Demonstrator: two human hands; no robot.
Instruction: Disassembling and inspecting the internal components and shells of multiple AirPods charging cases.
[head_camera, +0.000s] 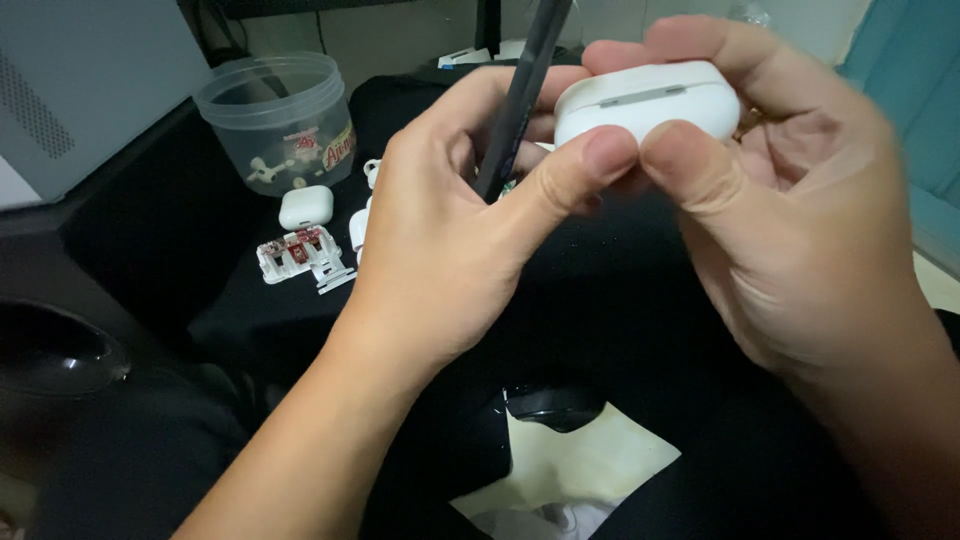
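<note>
A white oval earbud case (648, 100) is held up close to the camera between both hands. My right hand (800, 230) wraps it from the right, thumb on its lower front. My left hand (450, 230) presses its thumb tip against the case's left end and also holds a thin dark tool (520, 95) upright between its fingers. The case looks closed, with a grey seam line along its top.
A black cloth (600, 330) covers the work surface. On it at left lie a small white case (305, 207), a white part with red bits (300, 255) and a clear plastic jar (280, 120). A grey box (80, 90) stands far left. A yellowish sheet (590, 465) lies below.
</note>
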